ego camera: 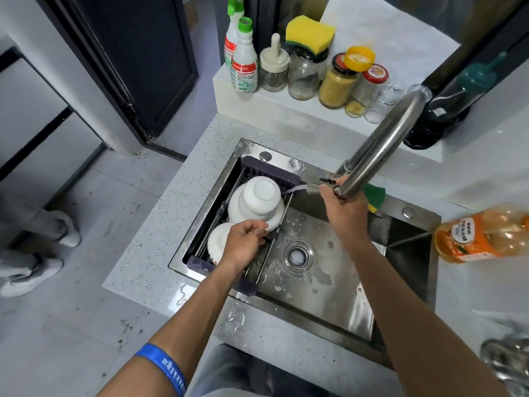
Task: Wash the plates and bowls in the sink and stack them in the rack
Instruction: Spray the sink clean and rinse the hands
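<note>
A steel sink (329, 282) holds a dark rack (252, 167) across its left side. On the rack, white bowls (262, 196) are stacked upside down on a white plate (274, 222). A second white plate (216, 242) lies nearer me. My left hand (243, 243) hovers over this plate with its fingers curled loosely near the rack's bars; no grip shows. My right hand (343, 207) grips the faucet spout (380, 150) near its tip, and a thin stream of water (294, 189) runs toward the bowls.
A green and yellow sponge (375, 196) lies on the sink's back rim. An orange bottle (483, 233) lies on the right counter. Jars (337, 81), spray bottles (243, 61) and another sponge (310, 32) fill the back ledge. A person's feet (34, 270) stand at the left.
</note>
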Tool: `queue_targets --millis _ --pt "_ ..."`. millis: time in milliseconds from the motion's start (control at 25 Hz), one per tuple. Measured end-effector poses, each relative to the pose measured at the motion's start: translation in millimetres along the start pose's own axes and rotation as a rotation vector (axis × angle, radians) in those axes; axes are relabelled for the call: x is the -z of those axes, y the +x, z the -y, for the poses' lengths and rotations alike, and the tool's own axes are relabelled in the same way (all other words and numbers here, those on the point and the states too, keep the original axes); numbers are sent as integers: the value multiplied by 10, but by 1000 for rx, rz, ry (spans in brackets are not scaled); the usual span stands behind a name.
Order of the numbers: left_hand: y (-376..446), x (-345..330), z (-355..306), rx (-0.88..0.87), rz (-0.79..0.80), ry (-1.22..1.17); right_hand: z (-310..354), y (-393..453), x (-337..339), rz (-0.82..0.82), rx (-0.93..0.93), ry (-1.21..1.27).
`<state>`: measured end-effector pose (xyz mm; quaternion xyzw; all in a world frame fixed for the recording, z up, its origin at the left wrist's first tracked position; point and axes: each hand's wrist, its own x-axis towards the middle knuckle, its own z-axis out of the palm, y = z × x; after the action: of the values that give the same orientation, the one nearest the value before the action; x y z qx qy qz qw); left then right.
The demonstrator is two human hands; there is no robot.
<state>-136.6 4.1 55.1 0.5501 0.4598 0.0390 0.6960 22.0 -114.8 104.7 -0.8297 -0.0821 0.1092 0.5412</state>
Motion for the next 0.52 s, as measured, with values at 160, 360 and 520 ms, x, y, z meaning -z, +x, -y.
queue_targets --millis 160,360,520 --pt "28 -194 82 17 35 20 -213 24 461 -14 31 -156" --pt "14 -491 168 18 95 95 -396 162 1051 -57 14 -356" --pt "-27 -655 188 4 114 113 -461 306 1368 -88 11 -389"
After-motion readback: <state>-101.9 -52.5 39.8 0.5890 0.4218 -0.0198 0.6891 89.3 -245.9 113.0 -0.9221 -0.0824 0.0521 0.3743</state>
